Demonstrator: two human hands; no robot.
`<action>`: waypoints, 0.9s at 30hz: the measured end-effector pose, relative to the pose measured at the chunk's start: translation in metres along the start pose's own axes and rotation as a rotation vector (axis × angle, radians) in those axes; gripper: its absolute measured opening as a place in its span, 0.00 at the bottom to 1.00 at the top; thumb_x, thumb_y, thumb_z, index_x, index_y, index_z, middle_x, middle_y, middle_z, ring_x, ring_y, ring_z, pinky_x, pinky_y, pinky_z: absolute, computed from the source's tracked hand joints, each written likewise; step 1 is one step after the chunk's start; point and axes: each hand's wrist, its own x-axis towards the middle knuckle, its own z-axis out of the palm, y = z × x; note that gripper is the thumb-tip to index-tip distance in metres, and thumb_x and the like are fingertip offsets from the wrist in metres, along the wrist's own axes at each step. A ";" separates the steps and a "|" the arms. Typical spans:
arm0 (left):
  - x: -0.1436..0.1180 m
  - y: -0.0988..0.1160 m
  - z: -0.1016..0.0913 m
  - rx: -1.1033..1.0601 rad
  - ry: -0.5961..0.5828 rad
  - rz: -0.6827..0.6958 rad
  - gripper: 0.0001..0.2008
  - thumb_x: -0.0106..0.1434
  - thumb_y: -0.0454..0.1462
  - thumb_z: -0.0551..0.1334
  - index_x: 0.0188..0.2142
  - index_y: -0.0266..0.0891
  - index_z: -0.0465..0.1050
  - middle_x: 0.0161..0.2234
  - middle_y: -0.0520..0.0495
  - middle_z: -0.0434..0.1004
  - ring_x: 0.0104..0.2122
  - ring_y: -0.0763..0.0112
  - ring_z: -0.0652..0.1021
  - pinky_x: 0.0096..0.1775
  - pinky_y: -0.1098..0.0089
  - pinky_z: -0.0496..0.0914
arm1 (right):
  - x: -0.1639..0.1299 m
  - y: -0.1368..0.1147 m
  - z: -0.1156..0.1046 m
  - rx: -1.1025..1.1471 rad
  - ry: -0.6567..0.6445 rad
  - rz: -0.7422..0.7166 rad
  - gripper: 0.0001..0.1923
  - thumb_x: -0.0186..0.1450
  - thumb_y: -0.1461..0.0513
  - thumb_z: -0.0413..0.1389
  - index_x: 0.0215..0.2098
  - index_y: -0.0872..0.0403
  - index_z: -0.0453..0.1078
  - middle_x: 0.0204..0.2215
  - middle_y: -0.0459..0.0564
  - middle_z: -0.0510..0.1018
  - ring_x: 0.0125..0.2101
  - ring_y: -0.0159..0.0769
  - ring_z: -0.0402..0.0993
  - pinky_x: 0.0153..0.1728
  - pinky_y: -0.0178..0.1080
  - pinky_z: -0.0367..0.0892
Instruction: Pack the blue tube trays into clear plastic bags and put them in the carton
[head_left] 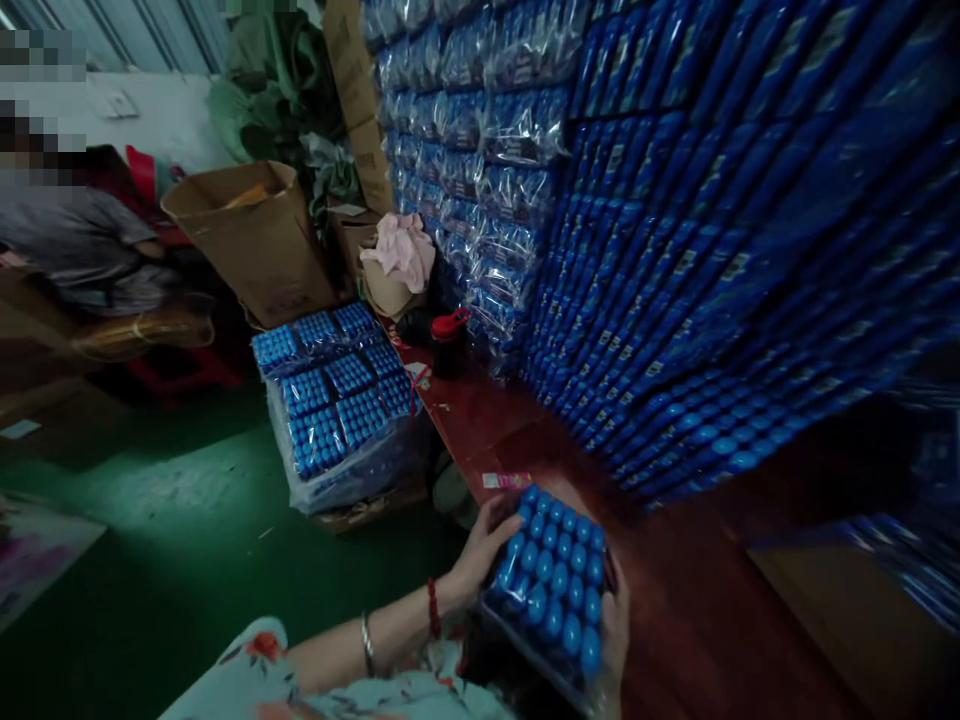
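Observation:
Between my two hands is a clear-wrapped pack of blue egg-shaped pieces (pixel 559 575), set in rows, tilted at the near edge of the red-brown table. My left hand (pixel 487 540) grips its left side, thumb over the top edge. On the opposite side my right hand (pixel 616 625) is closed along the pack; its fingers are partly hidden. A small pink-and-white label (pixel 506 480) lies on the table (pixel 660 600) just beyond the pack.
Tall stacks of blue packs (pixel 637 250) line the table's far side. A black bottle with a red lid (pixel 448 340) stands by the edge. Left, a lined box of packs (pixel 337 400) rests on the floor beside a big carton (pixel 247 240). A person (pixel 90 240) sits far left.

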 end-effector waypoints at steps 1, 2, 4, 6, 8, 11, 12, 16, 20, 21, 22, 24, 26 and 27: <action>-0.007 -0.003 -0.005 -0.051 0.074 -0.033 0.33 0.55 0.50 0.64 0.57 0.44 0.60 0.59 0.41 0.63 0.58 0.58 0.65 0.59 0.60 0.58 | 0.000 -0.003 0.005 0.037 -0.045 0.060 0.32 0.65 0.48 0.42 0.62 0.55 0.52 0.61 0.57 0.59 0.59 0.46 0.56 0.57 0.52 0.54; -0.013 -0.004 -0.009 -0.096 0.121 -0.076 0.32 0.56 0.51 0.63 0.57 0.44 0.58 0.58 0.41 0.64 0.57 0.58 0.67 0.58 0.60 0.60 | 0.001 -0.006 0.009 0.046 -0.084 0.098 0.31 0.64 0.48 0.45 0.61 0.54 0.53 0.60 0.56 0.61 0.59 0.46 0.57 0.58 0.51 0.54; -0.024 -0.001 -0.017 -0.161 0.126 -0.164 0.34 0.57 0.51 0.62 0.60 0.46 0.54 0.59 0.41 0.63 0.57 0.59 0.68 0.56 0.61 0.63 | 0.003 -0.010 0.016 0.012 -0.137 0.118 0.31 0.63 0.48 0.48 0.60 0.54 0.56 0.59 0.56 0.63 0.59 0.46 0.58 0.59 0.49 0.53; -0.032 0.007 -0.026 -0.178 0.062 -0.203 0.39 0.56 0.48 0.65 0.62 0.48 0.49 0.61 0.42 0.60 0.57 0.60 0.67 0.57 0.62 0.63 | 0.003 -0.011 0.024 -0.047 -0.174 0.114 0.31 0.63 0.47 0.48 0.59 0.53 0.58 0.57 0.56 0.66 0.57 0.46 0.61 0.57 0.49 0.56; -0.040 0.016 -0.039 -0.173 -0.005 -0.187 0.45 0.51 0.41 0.70 0.64 0.50 0.47 0.61 0.44 0.61 0.58 0.60 0.66 0.57 0.62 0.63 | 0.003 -0.010 0.034 -0.136 -0.199 0.100 0.30 0.63 0.47 0.47 0.56 0.54 0.62 0.54 0.57 0.70 0.55 0.47 0.64 0.56 0.51 0.57; -0.047 0.029 -0.069 -0.251 0.036 -0.205 0.49 0.45 0.35 0.72 0.63 0.50 0.48 0.56 0.44 0.69 0.54 0.57 0.71 0.55 0.58 0.66 | 0.011 -0.014 0.054 -0.249 -0.339 0.002 0.27 0.64 0.47 0.46 0.54 0.54 0.65 0.52 0.55 0.72 0.55 0.46 0.65 0.56 0.52 0.57; -0.049 0.034 -0.082 -0.304 0.099 -0.250 0.49 0.45 0.36 0.71 0.63 0.49 0.49 0.53 0.43 0.72 0.51 0.54 0.74 0.53 0.55 0.67 | 0.018 -0.016 0.062 -0.274 -0.402 -0.050 0.26 0.64 0.48 0.45 0.54 0.53 0.65 0.52 0.55 0.71 0.55 0.45 0.65 0.56 0.51 0.58; -0.036 0.068 -0.150 -0.419 0.506 -0.334 0.40 0.51 0.46 0.66 0.60 0.38 0.55 0.42 0.39 0.79 0.40 0.50 0.79 0.43 0.50 0.73 | 0.054 -0.019 0.096 -0.484 -0.444 -0.236 0.30 0.65 0.47 0.42 0.57 0.57 0.61 0.56 0.60 0.66 0.58 0.46 0.59 0.57 0.52 0.57; 0.025 0.131 -0.225 -0.239 0.847 0.156 0.31 0.57 0.44 0.62 0.59 0.46 0.57 0.48 0.45 0.75 0.42 0.59 0.79 0.42 0.59 0.75 | 0.075 -0.004 0.120 -0.764 -0.366 -0.365 0.33 0.65 0.46 0.40 0.58 0.57 0.61 0.59 0.64 0.62 0.62 0.56 0.49 0.56 0.64 0.49; 0.047 0.149 -0.242 -0.145 0.868 0.278 0.32 0.57 0.42 0.62 0.60 0.48 0.54 0.51 0.46 0.73 0.45 0.62 0.78 0.44 0.61 0.75 | 0.075 0.000 0.124 -0.802 -0.378 -0.395 0.32 0.64 0.46 0.40 0.57 0.55 0.62 0.59 0.63 0.61 0.63 0.57 0.46 0.56 0.67 0.47; 0.071 0.166 -0.258 -0.032 0.914 0.364 0.33 0.58 0.40 0.61 0.61 0.47 0.52 0.54 0.46 0.70 0.47 0.64 0.77 0.45 0.64 0.74 | 0.075 0.003 0.126 -0.834 -0.388 -0.417 0.31 0.64 0.46 0.41 0.57 0.53 0.63 0.59 0.62 0.61 0.63 0.59 0.45 0.55 0.69 0.46; 0.120 0.195 -0.286 0.115 0.979 0.373 0.36 0.57 0.37 0.62 0.61 0.41 0.48 0.56 0.41 0.67 0.50 0.66 0.75 0.48 0.67 0.72 | 0.074 0.008 0.129 -0.904 -0.391 -0.443 0.31 0.63 0.46 0.42 0.59 0.50 0.62 0.60 0.60 0.60 0.63 0.61 0.44 0.54 0.71 0.45; 0.167 0.217 -0.308 0.159 1.010 0.356 0.37 0.56 0.36 0.64 0.61 0.37 0.48 0.57 0.38 0.66 0.52 0.65 0.72 0.50 0.68 0.69 | 0.074 0.010 0.130 -0.959 -0.372 -0.440 0.32 0.61 0.46 0.44 0.61 0.45 0.58 0.61 0.55 0.59 0.62 0.61 0.46 0.53 0.71 0.48; 0.188 0.224 -0.317 0.182 1.018 0.342 0.38 0.55 0.37 0.64 0.61 0.35 0.48 0.57 0.36 0.65 0.53 0.64 0.71 0.52 0.67 0.67 | 0.074 0.010 0.130 -0.975 -0.363 -0.435 0.32 0.60 0.46 0.45 0.62 0.41 0.56 0.62 0.52 0.59 0.62 0.61 0.48 0.53 0.71 0.50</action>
